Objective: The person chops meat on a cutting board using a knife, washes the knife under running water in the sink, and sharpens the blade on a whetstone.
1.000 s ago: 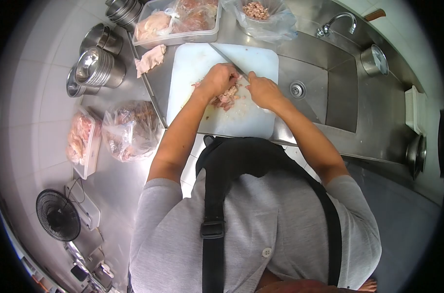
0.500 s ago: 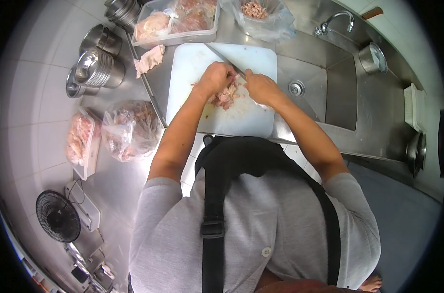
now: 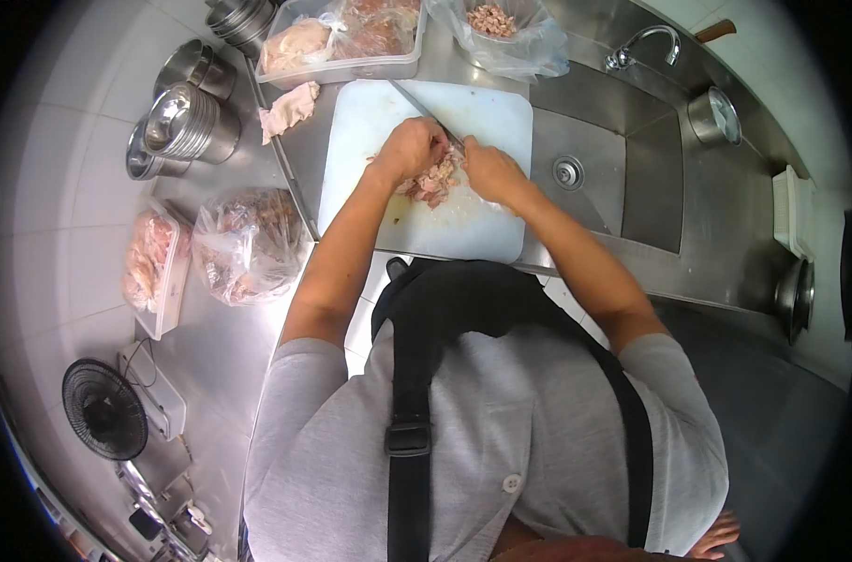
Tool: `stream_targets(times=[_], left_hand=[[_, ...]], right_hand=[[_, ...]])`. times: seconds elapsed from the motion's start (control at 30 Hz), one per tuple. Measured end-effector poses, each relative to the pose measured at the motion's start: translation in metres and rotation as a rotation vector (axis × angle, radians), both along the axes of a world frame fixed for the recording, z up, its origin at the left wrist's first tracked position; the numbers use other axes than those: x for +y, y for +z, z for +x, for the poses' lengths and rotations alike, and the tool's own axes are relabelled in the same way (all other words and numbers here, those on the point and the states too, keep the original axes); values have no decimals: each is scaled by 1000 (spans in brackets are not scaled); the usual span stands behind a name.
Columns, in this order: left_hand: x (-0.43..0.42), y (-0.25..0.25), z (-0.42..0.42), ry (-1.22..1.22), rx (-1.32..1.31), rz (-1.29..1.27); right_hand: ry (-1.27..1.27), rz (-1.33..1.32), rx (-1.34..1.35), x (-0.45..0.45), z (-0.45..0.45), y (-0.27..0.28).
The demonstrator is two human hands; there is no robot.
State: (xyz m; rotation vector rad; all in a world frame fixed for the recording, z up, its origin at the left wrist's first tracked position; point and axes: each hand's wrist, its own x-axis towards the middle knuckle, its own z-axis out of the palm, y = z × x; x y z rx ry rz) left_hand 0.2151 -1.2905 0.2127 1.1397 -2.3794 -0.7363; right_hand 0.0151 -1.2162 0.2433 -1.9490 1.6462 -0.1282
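Note:
On the white cutting board (image 3: 351, 201), my right hand (image 3: 491, 174) is closed round the handle of a knife (image 3: 418, 105). The blade points away to the far left, toward the board's back edge. My left hand (image 3: 413, 150) is curled beside the blade, its fingers pressed on raw meat that they mostly hide. Small chopped pieces of raw meat (image 3: 431, 190) lie in a pile on the board, just below my left fingers and between the two hands.
Behind the board stand a plastic tub (image 3: 374, 68) of bagged meat and a bag-lined bowl (image 3: 491, 21) of chopped meat. A pale flap of skin or meat (image 3: 289, 112) lies left. Bagged meat (image 3: 248, 248) and steel pots (image 3: 196, 126) stand farther left; a sink (image 3: 594, 178) is right.
My right hand and the knife have shifted slightly left, toward my left hand. The left hand stays nearly in place on the meat. The whole view has moved a little.

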Motion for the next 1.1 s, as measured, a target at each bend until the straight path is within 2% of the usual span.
stream_targets(times=[0.1,0.2,0.3,0.47,0.5,0.6,0.7,0.77,0.8,0.87,1.0,1.1], left_hand=[[1,12,3,-8,-11,-23],[8,12,11,7,25,-12],[10,12,12,-34,10,-13],[22,24,21,-21,-89,33],[26,24,22,-5,-102,-25],[34,19,25,28,-123,-124],[34,12,25,28,-130,-89],[32,16,24,36,-165,-66],[33,16,23,56,-93,-53],[34,13,23,99,51,-24],[41,10,22,-40,62,-109],[42,10,22,-33,57,-151]], right_hand=[[26,51,53,1,-5,31],[34,69,66,14,-5,31],[-63,33,9,16,5,-1],[1,72,62,20,-6,31],[12,89,74,23,-7,37],[-49,56,24,25,1,-11],[-18,-20,11,22,1,-13],[-2,50,43,25,-4,24],[10,89,61,28,-6,38],[-2,64,7,34,-6,21],[-29,35,-15,31,6,-10],[0,65,-32,43,1,33]])
